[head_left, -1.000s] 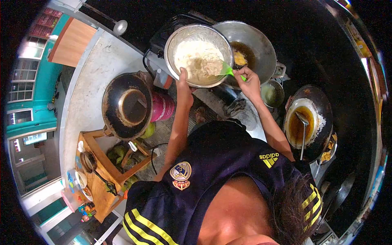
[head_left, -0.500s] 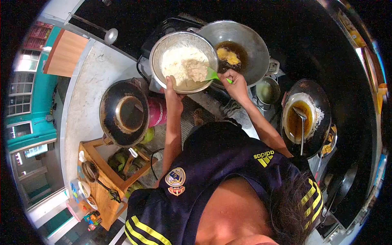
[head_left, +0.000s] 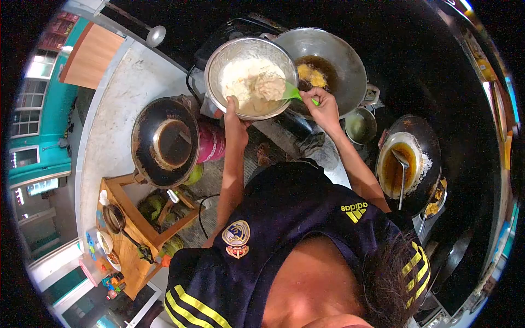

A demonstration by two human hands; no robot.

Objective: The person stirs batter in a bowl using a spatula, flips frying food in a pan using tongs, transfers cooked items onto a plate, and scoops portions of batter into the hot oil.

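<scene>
A steel mixing bowl of pale, lumpy batter is tilted toward me beside the frying wok. My left hand grips its near rim, thumb over the edge. In my right hand is a green spatula, its blade under a beige clump at the bowl's right side. Just beyond that hand, a large grey wok holds dark oil with yellow fritters frying in it. The fingers of my right hand are wrapped round the handle; the blade's tip is hidden by batter.
A small pot stands right of the wok. Farther right, a dark wok holds brown oil and a metal spoon. Another black wok sits at left, near a pink gas cylinder. A wooden table is lower left.
The bowl, both hands and the spatula appear slightly farther right in view. The beige clump sits a little higher in the bowl. Both hands keep their hold.
</scene>
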